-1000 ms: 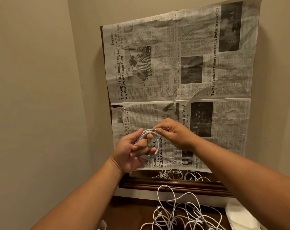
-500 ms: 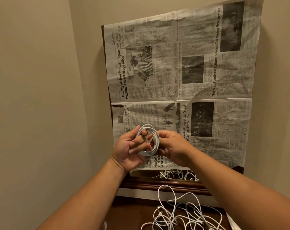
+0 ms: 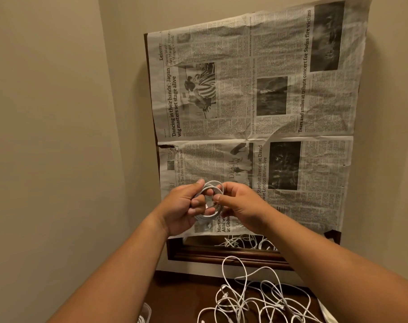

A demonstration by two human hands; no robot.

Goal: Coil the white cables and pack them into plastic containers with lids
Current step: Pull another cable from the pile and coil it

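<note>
Currently coil [image 3: 207, 216] at frame centre, left grip [image 3: 180, 206] curled round it, right grip [image 3: 242, 207] pinching its right edge. I judge it light, springy; hold across all loops.

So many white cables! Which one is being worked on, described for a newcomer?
Find the big newspaper hung on the wall. Before its lower edge, the left hand and right hand grip one white cable wound into a small ring. Unlike the loose tangle on the dark wood below, it is coiled and held up.
</note>
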